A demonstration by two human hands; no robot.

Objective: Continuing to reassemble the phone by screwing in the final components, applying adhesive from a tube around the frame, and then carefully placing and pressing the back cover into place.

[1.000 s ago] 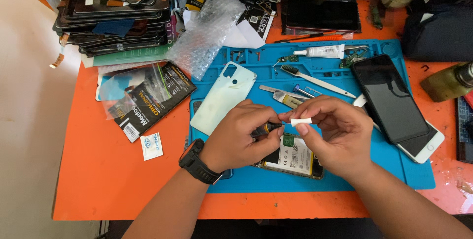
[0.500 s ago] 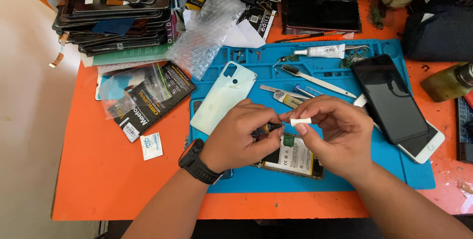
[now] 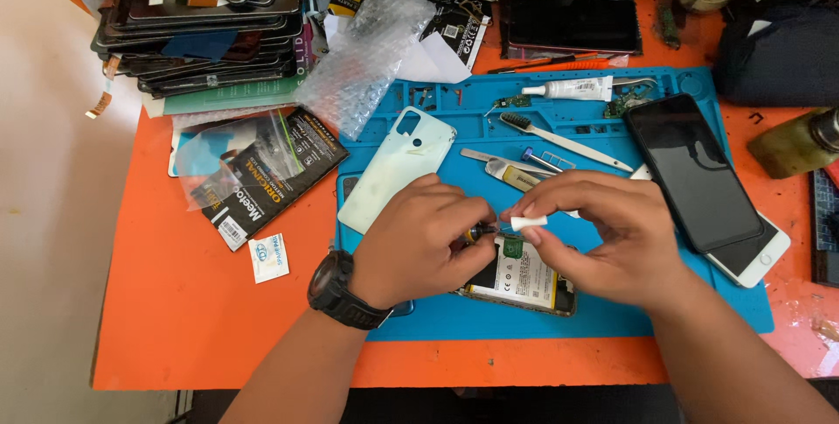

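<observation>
Close together over the opened phone (image 3: 522, 280) on the blue mat (image 3: 612, 302), the left hand (image 3: 424, 245) grips a small screwdriver (image 3: 479, 232) and the right hand (image 3: 599, 236) pinches a white strip (image 3: 529, 223), with a black-and-orange packet (image 3: 262, 175) and a small white sachet (image 3: 269, 257) lying to the left on the orange table (image 3: 192, 319).

I note orange table (image 3: 192, 319) as support. Blue work mat (image 3: 612, 310) lies flat on right-centre of it. Stack of dark phone screens (image 3: 201, 31) at far left corner. Bubble-wrap bag (image 3: 367, 57) just beside stack, overlapping mat's far edge. Black packet in clear sleeve (image 3: 262, 175) left of mat. Small white sachet (image 3: 269, 258) near packet, apart from mat. Dark pouch (image 3: 769, 57) at far right.
</observation>
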